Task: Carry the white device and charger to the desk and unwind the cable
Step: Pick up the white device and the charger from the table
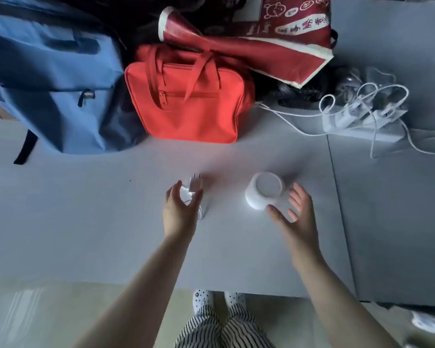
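My 2 hands hover over the pale grey surface at the centre of the frame, with both task items already set down on it. The short white plastic cylinder of a device stands just right of centre, its flat round top facing the camera. The small white plug-in charger, its 2 metal prongs pointing toward the top of the frame, lies just left of centre with its thin white cable in a loose coil directly below it.

By my reading, the carrying is done; the unwinding is what remains, since the cable looks coiled rather than laid out, though my left hand hides much of it.

My left hand is spread, thumb and fingers straight, arched above the charger and coil; whether the fingertips touch the charger I cannot tell. My right hand is also spread and holds nothing, palm turned toward the device, thumb tip just beside its lower edge.

Across the top of the frame sit a blue fabric backpack, a red zipped fabric handbag and a dark red printed tote bag; a white power strip with plugged-in leads lies at the upper right.
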